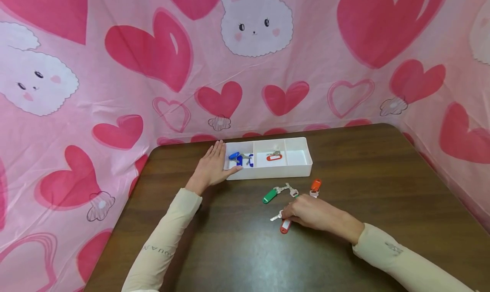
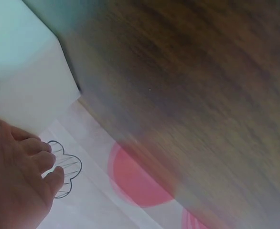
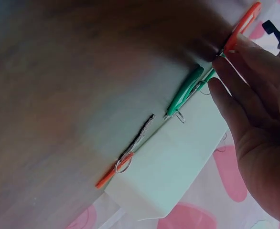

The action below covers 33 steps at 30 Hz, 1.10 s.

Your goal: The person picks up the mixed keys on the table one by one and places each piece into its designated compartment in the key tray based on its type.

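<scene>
A white three-part box [image 1: 269, 173] stands near the table's far edge. My left hand [image 1: 212, 166] rests against its left end, fingers straight, the thumb over the front rim. Blue-tagged keys [image 1: 239, 160] lie in the left compartment and a red-tagged key [image 1: 274, 157] in the middle one. In front of the box, my right hand [image 1: 310, 211] pinches a key with a red tag [image 1: 285, 226]; its key blade [image 1: 276, 216] points left. The right wrist view shows this red tag [image 3: 245, 24] at the fingertips.
Between the box and my right hand lies a green-tagged key [image 1: 269, 195]. Another key [image 1: 292, 192] beside it has a green tag mostly hidden by my hand. An orange-tagged key [image 1: 316, 185] lies to the right. Pink heart-print cloth [image 1: 281, 100] hangs behind the wooden table [image 1: 363, 164].
</scene>
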Each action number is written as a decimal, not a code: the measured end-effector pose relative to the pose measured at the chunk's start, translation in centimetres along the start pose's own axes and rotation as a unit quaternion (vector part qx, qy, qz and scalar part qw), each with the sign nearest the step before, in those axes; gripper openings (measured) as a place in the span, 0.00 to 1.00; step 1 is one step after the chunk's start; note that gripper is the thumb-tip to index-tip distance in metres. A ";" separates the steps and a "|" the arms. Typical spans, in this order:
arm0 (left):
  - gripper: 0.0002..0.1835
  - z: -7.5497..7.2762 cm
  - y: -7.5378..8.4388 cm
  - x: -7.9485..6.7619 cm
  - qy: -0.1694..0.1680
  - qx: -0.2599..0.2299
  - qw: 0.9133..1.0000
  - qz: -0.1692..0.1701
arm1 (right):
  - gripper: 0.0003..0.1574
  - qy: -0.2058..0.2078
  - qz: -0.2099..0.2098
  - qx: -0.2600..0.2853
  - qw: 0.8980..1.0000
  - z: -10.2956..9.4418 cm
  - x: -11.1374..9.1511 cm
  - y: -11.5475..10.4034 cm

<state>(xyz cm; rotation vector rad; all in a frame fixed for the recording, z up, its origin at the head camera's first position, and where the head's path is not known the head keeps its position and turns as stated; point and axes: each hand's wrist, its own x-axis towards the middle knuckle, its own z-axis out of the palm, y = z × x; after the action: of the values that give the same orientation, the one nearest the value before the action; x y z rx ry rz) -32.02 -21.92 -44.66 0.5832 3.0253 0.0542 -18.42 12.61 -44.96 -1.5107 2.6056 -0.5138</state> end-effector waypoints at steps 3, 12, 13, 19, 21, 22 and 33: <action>0.63 0.0 0.0 0.0 0.001 -0.003 1.000 0.000 | 0.08 0.008 -0.002 -0.020 1.000 0.0 0.0 -0.1; 0.63 0.0 -0.1 0.0 -0.003 -0.008 1.000 0.001 | 0.08 0.042 0.025 -0.106 0.993 0.2 0.1 -0.4; 0.63 0.0 -0.1 0.0 -0.003 -0.009 1.000 0.001 | 0.08 0.042 0.028 -0.112 0.992 0.1 0.2 -0.4; 0.63 0.2 -0.2 0.2 -0.003 -0.011 1.000 -0.001 | 0.08 0.042 0.054 -0.114 0.991 0.1 0.4 -0.7; 0.63 0.2 -0.2 0.3 -0.003 -0.010 1.000 -0.002 | 0.07 0.038 0.066 -0.100 0.992 0.0 0.4 -0.8; 0.63 0.2 -0.1 0.3 -0.002 -0.009 1.000 -0.002 | 0.06 0.036 0.071 -0.093 0.993 0.0 0.4 -0.8; 0.63 0.1 0.0 0.2 0.000 -0.002 1.000 -0.002 | 0.07 0.033 0.081 -0.035 0.996 -0.1 0.1 -0.8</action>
<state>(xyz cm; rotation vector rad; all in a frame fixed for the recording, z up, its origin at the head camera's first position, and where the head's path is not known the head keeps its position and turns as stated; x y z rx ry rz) -32.19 -21.81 -44.80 0.5754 3.0253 0.0597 -17.89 12.17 -44.58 -1.3071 2.7936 -0.4675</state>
